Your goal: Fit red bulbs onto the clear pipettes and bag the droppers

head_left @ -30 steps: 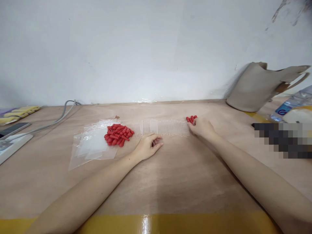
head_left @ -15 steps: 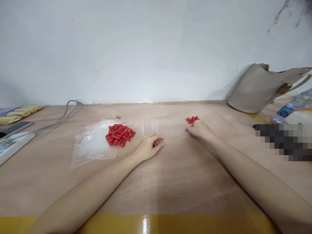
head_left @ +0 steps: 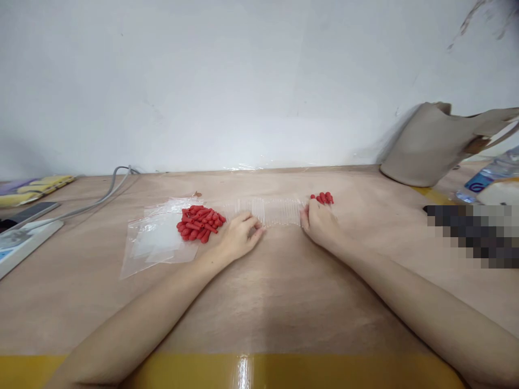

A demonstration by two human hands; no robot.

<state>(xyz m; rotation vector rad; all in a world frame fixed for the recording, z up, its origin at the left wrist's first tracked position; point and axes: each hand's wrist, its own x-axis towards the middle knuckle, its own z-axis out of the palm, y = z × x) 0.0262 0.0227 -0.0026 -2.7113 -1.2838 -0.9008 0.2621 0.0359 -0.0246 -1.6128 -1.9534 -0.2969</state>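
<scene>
A row of thin clear tubes (head_left: 281, 212) lies side by side on the wooden table. My left hand (head_left: 239, 236) rests over the left part of this row, fingers loosely bent and thumb apart, holding nothing that I can see. At the row's right end is my right hand (head_left: 320, 222), its fingers drawn together; whatever is between them is hidden. Just beyond it lie several red rubber bulbs (head_left: 323, 198), partly covered by the hand. A heap of more red rubber bulbs (head_left: 200, 223) sits left of my left hand, on clear plastic bags (head_left: 156, 240).
A beige bag (head_left: 419, 143) leans at the back right, near a plastic bottle (head_left: 486, 175). To the left are a grey cable (head_left: 103, 197), a white power strip (head_left: 38, 240), a dark flat device (head_left: 34, 213) and a yellow packet (head_left: 38, 189). A white wall (head_left: 243, 81) closes the back.
My right hand has moved a little left and turned more upright at the row's end. My left hand has slid slightly left. More of the small red group shows.
</scene>
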